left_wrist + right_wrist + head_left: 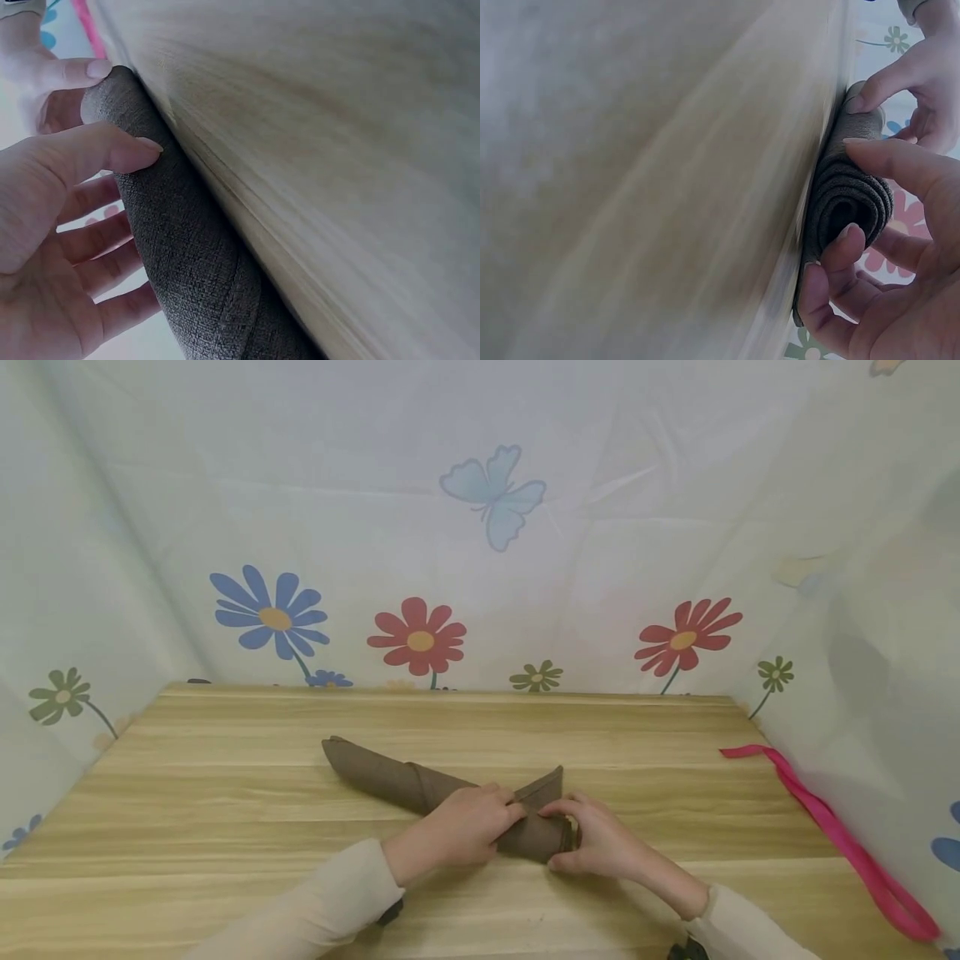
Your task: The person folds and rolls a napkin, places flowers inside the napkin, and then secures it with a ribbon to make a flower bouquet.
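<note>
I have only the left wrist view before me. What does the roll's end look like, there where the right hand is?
Observer: In the right wrist view, that end of the dark cloth roll shows layers wound in a spiral.
Operator: Thank you. The roll leaves my picture at the bottom. Is any hand on that other end?
Observer: No, the head view shows it untouched, beyond the left hand.
Operator: And the bit of pink, beyond the right hand?
Observer: It belongs to a long pink ribbon along the right edge of the wooden table.
</note>
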Motion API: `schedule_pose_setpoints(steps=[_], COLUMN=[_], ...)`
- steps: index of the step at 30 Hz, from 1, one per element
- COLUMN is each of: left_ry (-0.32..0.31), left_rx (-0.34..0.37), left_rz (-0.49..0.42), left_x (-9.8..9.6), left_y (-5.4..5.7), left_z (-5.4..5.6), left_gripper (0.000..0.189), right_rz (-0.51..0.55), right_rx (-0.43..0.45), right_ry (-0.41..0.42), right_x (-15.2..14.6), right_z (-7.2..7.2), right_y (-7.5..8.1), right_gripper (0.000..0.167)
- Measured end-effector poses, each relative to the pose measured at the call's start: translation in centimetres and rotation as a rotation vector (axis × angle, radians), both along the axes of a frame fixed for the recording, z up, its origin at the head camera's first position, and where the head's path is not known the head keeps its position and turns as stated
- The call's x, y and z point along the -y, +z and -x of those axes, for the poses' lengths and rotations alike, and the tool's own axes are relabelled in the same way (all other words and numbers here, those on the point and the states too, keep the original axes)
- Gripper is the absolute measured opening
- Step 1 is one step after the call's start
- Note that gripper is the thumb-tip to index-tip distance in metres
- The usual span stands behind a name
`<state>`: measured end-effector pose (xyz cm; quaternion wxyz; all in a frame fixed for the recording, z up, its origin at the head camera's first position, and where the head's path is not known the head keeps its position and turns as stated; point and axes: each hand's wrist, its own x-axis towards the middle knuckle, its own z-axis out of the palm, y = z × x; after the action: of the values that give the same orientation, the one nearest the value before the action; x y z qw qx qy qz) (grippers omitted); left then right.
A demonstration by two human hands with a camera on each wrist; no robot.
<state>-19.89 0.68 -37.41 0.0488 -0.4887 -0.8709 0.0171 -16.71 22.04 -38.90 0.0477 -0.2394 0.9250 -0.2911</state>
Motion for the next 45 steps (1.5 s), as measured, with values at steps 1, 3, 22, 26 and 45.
schedule_pose_setpoints(steps=[1,3,22,26,45], left_ry=[0.002,0.004,0.018,-0.007,-0.006], left_rx=[0.004,0.022,0.185,0.047,-0.098], left_rz=[0.001,0.004,-0.071,-0.146,-0.083], left_x=[0.0,-0.1,-0.5,-0.3,-0.8], left_y=[0.0,0.1,0.9,0.6,-0.2], left_z=[0.0,0.2,2.5,2.3,1.6], left_gripper=[0.038,0.038,0.038,0.035,0.032], right_rz=[0.008,0.026,0.22,0.248,0.33], right_rx=[0.005,0.027,0.271,0.315,0.306], right_ry=[0.004,0.007,-0.049,-0.095,-0.185], right_x=[-0.1,-0.2,-1.6,-1.8,-2.1], right_z=[0.1,0.1,1.8,2.3,2.8], right_y=[0.0,0.0,0.2,0.0,0.1], right_gripper=[0.053,0.053,0.047,0.048,0.043])
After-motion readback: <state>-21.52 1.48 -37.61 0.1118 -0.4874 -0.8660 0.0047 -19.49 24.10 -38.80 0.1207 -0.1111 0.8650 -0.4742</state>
